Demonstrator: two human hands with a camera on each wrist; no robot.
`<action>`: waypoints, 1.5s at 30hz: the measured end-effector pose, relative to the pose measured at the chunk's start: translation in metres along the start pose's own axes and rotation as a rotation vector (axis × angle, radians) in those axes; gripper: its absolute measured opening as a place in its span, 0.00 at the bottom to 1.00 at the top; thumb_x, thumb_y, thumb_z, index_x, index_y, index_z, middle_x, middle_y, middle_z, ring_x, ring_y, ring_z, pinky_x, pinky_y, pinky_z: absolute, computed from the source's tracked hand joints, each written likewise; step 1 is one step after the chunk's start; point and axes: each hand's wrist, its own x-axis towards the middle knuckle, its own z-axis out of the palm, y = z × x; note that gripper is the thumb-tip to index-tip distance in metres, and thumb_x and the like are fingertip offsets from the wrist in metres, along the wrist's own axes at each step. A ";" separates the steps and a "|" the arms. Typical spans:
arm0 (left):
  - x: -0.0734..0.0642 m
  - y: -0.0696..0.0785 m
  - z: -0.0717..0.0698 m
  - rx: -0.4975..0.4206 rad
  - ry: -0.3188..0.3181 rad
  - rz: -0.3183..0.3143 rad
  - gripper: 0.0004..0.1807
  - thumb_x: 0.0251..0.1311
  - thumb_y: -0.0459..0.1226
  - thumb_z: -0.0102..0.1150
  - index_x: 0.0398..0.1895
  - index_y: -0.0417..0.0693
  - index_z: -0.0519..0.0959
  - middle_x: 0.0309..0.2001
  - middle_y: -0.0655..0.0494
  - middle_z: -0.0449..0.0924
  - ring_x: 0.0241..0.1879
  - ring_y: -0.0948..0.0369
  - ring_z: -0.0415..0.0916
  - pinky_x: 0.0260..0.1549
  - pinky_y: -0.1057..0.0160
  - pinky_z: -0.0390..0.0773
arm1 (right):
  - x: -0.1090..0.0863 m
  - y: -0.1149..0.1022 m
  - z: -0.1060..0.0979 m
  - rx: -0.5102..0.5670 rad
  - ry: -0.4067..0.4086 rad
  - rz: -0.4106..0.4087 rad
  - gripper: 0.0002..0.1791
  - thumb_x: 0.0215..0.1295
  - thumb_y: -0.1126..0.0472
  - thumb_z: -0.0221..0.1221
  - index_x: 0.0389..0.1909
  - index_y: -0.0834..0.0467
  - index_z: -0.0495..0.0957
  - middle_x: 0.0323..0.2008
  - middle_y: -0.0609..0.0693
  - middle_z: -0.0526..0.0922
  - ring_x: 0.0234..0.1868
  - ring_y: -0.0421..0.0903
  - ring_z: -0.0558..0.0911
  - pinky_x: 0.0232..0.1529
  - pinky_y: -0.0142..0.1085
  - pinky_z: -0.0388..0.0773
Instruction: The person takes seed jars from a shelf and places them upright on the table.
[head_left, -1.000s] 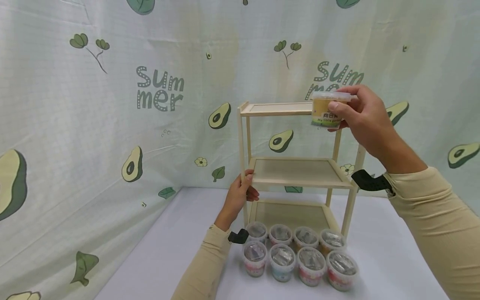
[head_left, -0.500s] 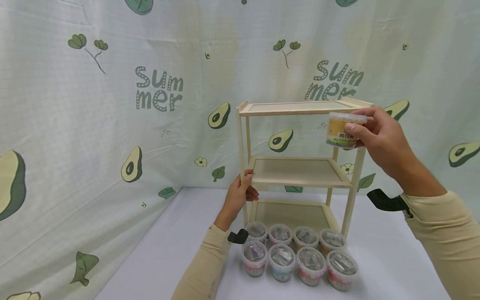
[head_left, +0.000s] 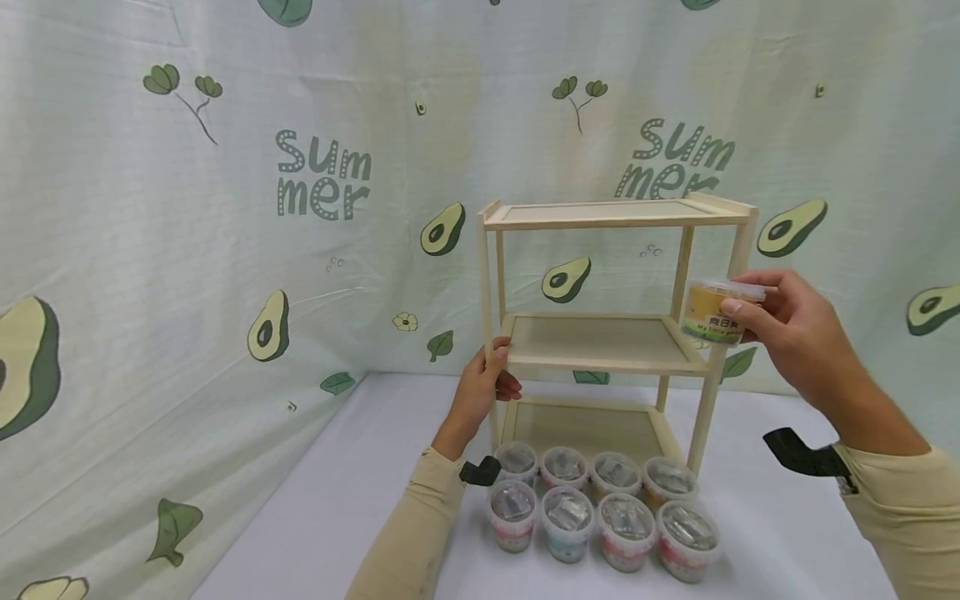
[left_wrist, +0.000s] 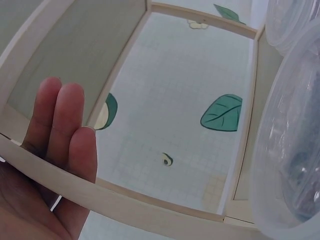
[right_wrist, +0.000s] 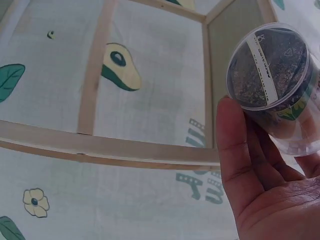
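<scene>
My right hand [head_left: 806,342] holds a small clear plastic tub [head_left: 708,313] with a yellow and green "My little garden" label, thumb on its front. The tub is upright in front of the right post of a three-tier wooden shelf rack [head_left: 600,367], just above middle-shelf height. In the right wrist view, dark soil-like stuff and a white strip show through the tub's round end [right_wrist: 270,67]. My left hand [head_left: 476,387] grips the rack's left front post at the middle shelf. The left wrist view shows its fingers [left_wrist: 67,117] curled around that post [left_wrist: 150,210].
Two rows of similar lidded tubs [head_left: 567,510], with silvery packets under their lids, stand on the white table [head_left: 315,517] before the rack. Nothing stands on the rack's top shelf [head_left: 600,213] or middle shelf. A curtain [head_left: 187,292] with avocado prints hangs behind.
My right hand has lowered the tub and carried it to the right, from in front of the top shelf down beside the right post. My left hand has kept its place on the rack.
</scene>
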 end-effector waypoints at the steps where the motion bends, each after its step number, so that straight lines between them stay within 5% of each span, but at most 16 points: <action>1: 0.000 0.000 0.000 0.002 -0.002 0.000 0.29 0.75 0.57 0.46 0.70 0.52 0.70 0.27 0.45 0.81 0.25 0.52 0.83 0.31 0.57 0.82 | -0.004 0.004 -0.001 -0.003 -0.005 0.003 0.14 0.76 0.58 0.55 0.57 0.44 0.67 0.44 0.40 0.76 0.39 0.33 0.79 0.37 0.20 0.77; 12: -0.001 0.003 -0.001 0.024 -0.004 -0.004 0.28 0.74 0.58 0.46 0.69 0.55 0.71 0.29 0.40 0.82 0.28 0.46 0.83 0.32 0.57 0.82 | -0.044 0.035 -0.005 -0.029 -0.049 0.041 0.15 0.75 0.62 0.55 0.57 0.45 0.66 0.43 0.35 0.77 0.37 0.33 0.79 0.35 0.21 0.77; 21: -0.004 0.006 -0.002 0.010 -0.029 -0.036 0.28 0.78 0.52 0.44 0.73 0.48 0.67 0.34 0.27 0.79 0.35 0.31 0.79 0.38 0.43 0.82 | -0.059 0.055 -0.002 -0.028 -0.069 0.084 0.14 0.75 0.64 0.55 0.56 0.52 0.65 0.43 0.38 0.76 0.36 0.33 0.80 0.33 0.25 0.79; 28: -0.001 0.000 -0.001 0.015 0.005 -0.021 0.29 0.74 0.58 0.47 0.69 0.53 0.71 0.26 0.46 0.81 0.25 0.54 0.82 0.29 0.60 0.81 | -0.069 0.064 -0.001 -0.077 -0.131 0.136 0.21 0.75 0.61 0.57 0.59 0.65 0.61 0.49 0.66 0.76 0.36 0.33 0.80 0.33 0.28 0.80; 34: 0.000 0.002 -0.001 0.023 0.006 -0.034 0.29 0.74 0.58 0.46 0.69 0.55 0.71 0.27 0.45 0.81 0.25 0.51 0.83 0.30 0.59 0.81 | -0.081 0.076 -0.001 -0.095 -0.185 0.197 0.25 0.75 0.60 0.57 0.60 0.70 0.58 0.54 0.72 0.72 0.36 0.29 0.78 0.32 0.29 0.80; 36: 0.000 0.003 -0.001 0.027 0.004 -0.034 0.28 0.74 0.58 0.46 0.70 0.55 0.71 0.28 0.41 0.82 0.27 0.47 0.83 0.31 0.58 0.81 | -0.086 0.081 0.000 -0.089 -0.196 0.217 0.25 0.75 0.61 0.57 0.60 0.71 0.57 0.54 0.71 0.72 0.36 0.29 0.78 0.32 0.30 0.80; 42: 0.002 0.002 -0.004 0.030 -0.012 -0.039 0.28 0.76 0.56 0.45 0.72 0.53 0.69 0.32 0.33 0.81 0.32 0.35 0.82 0.33 0.54 0.82 | -0.107 0.103 0.005 -0.014 -0.213 0.279 0.21 0.73 0.67 0.57 0.54 0.71 0.57 0.42 0.42 0.76 0.35 0.31 0.79 0.31 0.34 0.82; 45: 0.003 0.002 -0.005 0.019 -0.029 -0.054 0.28 0.78 0.52 0.44 0.73 0.49 0.67 0.32 0.31 0.81 0.34 0.31 0.80 0.34 0.51 0.82 | -0.118 0.115 0.005 -0.005 -0.239 0.334 0.20 0.74 0.67 0.56 0.52 0.72 0.56 0.42 0.45 0.76 0.35 0.31 0.79 0.31 0.36 0.82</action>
